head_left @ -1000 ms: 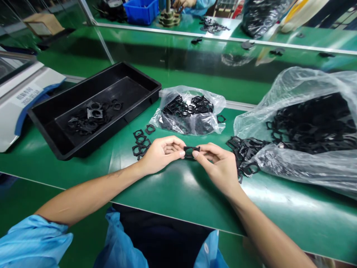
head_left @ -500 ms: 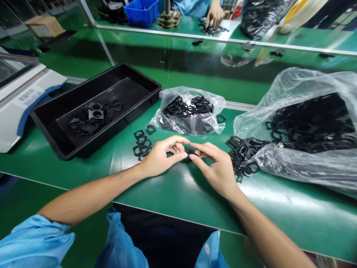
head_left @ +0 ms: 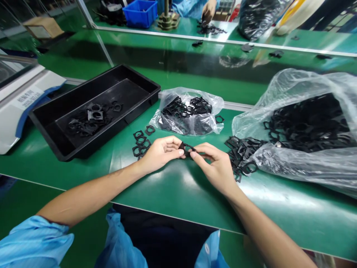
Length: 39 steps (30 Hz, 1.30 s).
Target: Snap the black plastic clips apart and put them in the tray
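A black plastic frame with a round opening (head_left: pixel 182 146) is pinched between my two hands above the green table. My left hand (head_left: pixel 161 152) grips its left side between thumb and fingers. On its right side, the thumb and fingertips of my right hand (head_left: pixel 216 160) are closed. Several similar black rings (head_left: pixel 140 141) lie on the table just beyond my left hand. To the right of my right hand is a pile of flat black parts (head_left: pixel 243 150), spilling from a large clear plastic bag (head_left: pixel 295 163).
A black tray (head_left: pixel 118 121) with some black parts stands at the left, beside a white machine (head_left: pixel 16 111). Behind my hands sits a smaller clear bag (head_left: pixel 178 128) of black rings. Across the divider, another person's hand (head_left: pixel 209 11) touches black parts near a blue bin (head_left: pixel 141 14).
The black frame has been tilted up between my fingers, so its opening now shows. My fingertips have drawn slightly apart. The other person's hand has shifted a little left.
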{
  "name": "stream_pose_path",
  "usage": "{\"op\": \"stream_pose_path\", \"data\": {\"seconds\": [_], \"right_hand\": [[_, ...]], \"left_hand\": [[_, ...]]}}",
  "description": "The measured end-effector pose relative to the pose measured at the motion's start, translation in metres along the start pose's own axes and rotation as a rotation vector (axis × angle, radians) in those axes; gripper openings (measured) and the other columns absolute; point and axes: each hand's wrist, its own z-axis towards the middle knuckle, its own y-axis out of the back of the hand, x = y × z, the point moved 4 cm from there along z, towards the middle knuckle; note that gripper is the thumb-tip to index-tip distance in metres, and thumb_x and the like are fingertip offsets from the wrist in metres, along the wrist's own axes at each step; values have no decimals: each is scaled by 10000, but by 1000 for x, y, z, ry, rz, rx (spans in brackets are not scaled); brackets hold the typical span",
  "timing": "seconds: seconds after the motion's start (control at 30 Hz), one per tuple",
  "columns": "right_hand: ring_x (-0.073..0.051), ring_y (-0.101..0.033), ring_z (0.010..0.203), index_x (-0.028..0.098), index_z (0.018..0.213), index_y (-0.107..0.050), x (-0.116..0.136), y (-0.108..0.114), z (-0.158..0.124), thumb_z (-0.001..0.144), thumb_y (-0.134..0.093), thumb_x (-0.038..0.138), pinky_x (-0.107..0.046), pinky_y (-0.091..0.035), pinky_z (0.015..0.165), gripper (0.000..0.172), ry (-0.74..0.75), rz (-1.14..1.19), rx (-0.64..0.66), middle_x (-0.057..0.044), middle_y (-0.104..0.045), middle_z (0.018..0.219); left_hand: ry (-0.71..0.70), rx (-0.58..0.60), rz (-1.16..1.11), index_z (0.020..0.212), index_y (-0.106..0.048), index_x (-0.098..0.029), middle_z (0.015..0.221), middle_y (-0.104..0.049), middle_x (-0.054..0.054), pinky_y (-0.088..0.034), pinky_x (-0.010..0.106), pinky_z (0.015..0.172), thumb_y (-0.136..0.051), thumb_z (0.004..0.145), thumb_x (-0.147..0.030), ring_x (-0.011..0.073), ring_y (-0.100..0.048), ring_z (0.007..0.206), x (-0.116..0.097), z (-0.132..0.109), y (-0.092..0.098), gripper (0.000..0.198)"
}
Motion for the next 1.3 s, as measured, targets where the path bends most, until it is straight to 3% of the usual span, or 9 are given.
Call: {"op": "stream_pose_path", "data": {"seconds": [0.2,0.33,0.67,0.93,1.13,1.3], "right_hand": [[-146,-640,705,185,761,-710,1,1,-1,862,-673,255,-249,-546,659,129,-8,-22,-14,-32,-676,775],[-167,-685,795,192,898,-746,0,1,-2,842,-709,282,-273,-584,737,112,-71,89,-7,-47,-726,893],[-183,-708,827,187,949,-753,2,0,-2,783,-799,421,-302,-607,783,290,-185,277,23,-65,-756,928],[-204,-721,864,200,952,-762,9,1,-7,797,-789,428,-332,-620,806,277,-136,232,-45,-67,-760,928],[-168,-708,739,182,910,-741,1,1,-1,745,-835,399,-320,-607,776,289,-256,396,32,-51,-758,836],[-136,-663,647,170,886,-727,-1,0,2,740,-834,412,-300,-591,702,302,-290,426,41,-39,-738,780]], "left_hand": [[-94,-12,32,821,-692,-137,760,-716,13,-562,242,726,-842,709,-262,121,-689,699,1,0,1,224],[-107,-32,27,821,-690,-136,762,-731,21,-587,260,727,-853,712,-305,138,-714,701,1,0,1,258],[29,3,-149,842,-694,-111,785,-758,56,-628,311,735,-896,668,-336,168,-734,700,1,-2,-4,349],[51,26,-160,859,-674,-118,775,-749,53,-616,296,714,-883,693,-360,161,-726,679,2,-2,-6,360],[25,23,-103,832,-697,-118,766,-757,48,-593,270,688,-887,685,-309,147,-715,663,-2,-2,-2,307],[-4,-52,-81,869,-733,-127,806,-769,37,-585,273,794,-907,636,-263,144,-726,753,0,0,2,320]]}}
